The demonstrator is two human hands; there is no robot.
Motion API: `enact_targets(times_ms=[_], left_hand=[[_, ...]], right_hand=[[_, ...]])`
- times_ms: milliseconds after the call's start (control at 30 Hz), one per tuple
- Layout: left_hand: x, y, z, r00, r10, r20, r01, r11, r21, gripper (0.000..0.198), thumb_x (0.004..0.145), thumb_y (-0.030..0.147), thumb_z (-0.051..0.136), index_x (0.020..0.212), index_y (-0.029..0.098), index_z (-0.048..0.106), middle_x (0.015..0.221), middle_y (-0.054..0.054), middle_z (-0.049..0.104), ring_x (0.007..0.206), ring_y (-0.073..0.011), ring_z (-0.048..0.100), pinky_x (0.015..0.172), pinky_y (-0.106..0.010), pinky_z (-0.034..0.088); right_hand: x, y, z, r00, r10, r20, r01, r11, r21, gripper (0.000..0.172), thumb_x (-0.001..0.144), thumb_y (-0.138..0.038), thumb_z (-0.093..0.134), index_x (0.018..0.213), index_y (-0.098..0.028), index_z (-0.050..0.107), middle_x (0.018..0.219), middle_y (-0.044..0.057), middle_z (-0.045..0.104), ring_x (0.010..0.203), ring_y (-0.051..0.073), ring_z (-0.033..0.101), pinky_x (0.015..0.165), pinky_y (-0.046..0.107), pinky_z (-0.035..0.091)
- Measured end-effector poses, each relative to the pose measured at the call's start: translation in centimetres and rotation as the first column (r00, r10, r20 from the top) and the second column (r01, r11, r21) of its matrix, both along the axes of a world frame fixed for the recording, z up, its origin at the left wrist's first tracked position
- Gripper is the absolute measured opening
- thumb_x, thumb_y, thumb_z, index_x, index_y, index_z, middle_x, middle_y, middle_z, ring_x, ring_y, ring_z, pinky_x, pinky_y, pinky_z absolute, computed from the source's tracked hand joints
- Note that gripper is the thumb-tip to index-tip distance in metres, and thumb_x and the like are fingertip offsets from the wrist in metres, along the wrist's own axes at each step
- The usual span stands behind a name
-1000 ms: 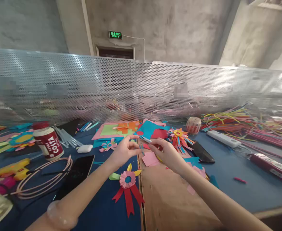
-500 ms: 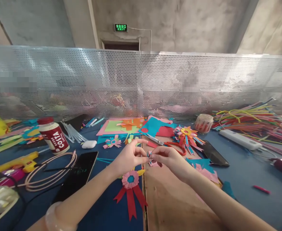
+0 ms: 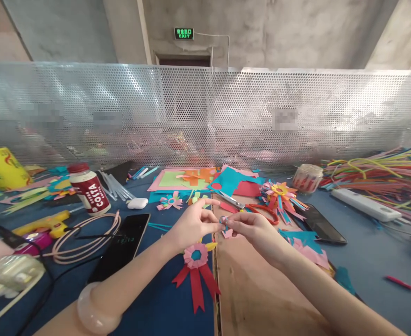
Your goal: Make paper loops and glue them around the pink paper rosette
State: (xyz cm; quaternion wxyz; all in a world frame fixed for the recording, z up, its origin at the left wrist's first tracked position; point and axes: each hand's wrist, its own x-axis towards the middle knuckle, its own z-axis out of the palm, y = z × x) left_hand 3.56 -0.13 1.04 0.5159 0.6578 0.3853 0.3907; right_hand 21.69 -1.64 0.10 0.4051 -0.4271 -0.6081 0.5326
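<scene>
On the flat blue surface, at the left edge of a brown wooden board, lies 1 pink paper-like rosette with 3 red tails, and beyond it the left hand and right hand, fingertips close together, pinch 1 small blue-and-pink curled piece near that edge's far end.

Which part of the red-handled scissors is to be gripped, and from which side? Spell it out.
Grip the red handle loops of the scissors, probably from the near right side: they are at the right end, just beyond the right hand, while the blades point left and away. A paper flower crowds their far side.
</scene>
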Motion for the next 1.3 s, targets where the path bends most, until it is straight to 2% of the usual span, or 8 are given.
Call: enact_targets(times_ms=[200,433,767,1300], left_hand=[[0.2,-0.3,0.2,0.999,0.045,0.015,-0.045,0.999,0.001,0.045,0.068,0.019,0.066,0.109,0.017,0.047,0.06,0.004,0.059,0.057,-0.0116,0.054,0.055,-0.022,0.035],[0.4,-0.1,-0.1,0.997,0.068,0.021,-0.067,0.997,-0.03,0.05,0.065,0.014,0.068,0.11,0.014,0.045,0.062,0.003,0.059,0.053,-0.0091,0.048,0.052,-0.021,0.032],[0.2,-0.1,-0.3,0.994,0.088,0.063,-0.082,0.993,-0.087,0.054,0.065,0.012,0.068,0.114,0.016,0.045,0.066,0.002,0.062,0.061,-0.011,0.053,0.06,-0.023,0.037],[0.2,-0.4,-0.2,0.991,0.091,0.101,-0.077,0.988,-0.135,0.046,0.066,0.014,0.068,0.108,0.016,0.049,0.068,0.002,0.063,0.068,-0.0131,0.06,0.067,-0.024,0.041]], right_hand=[[-0.5,-0.3,0.0,0.997,-0.046,-0.067,0.043,0.998,-0.046,0.026,0.073,-0.041,0.063,0.079,-0.016,0.069,0.072,0.002,0.064,0.07,0.013,0.054,0.069,0.025,0.041],[-0.7,-0.5,0.0,0.995,-0.073,-0.072,0.072,0.997,-0.026,0.026,0.073,-0.039,0.063,0.079,-0.014,0.068,0.074,0.004,0.065,0.071,0.014,0.056,0.071,0.027,0.043],[-1.0,-0.7,-0.2,0.99,-0.124,-0.063,0.126,0.991,0.034,0.025,0.073,-0.04,0.063,0.078,-0.015,0.067,0.075,0.003,0.065,0.071,0.014,0.056,0.069,0.026,0.043],[-1.1,-0.9,-0.4,0.988,-0.136,-0.076,0.142,0.988,0.068,0.022,0.075,-0.038,0.061,0.077,-0.016,0.065,0.074,0.001,0.065,0.07,0.013,0.056,0.068,0.026,0.042]])
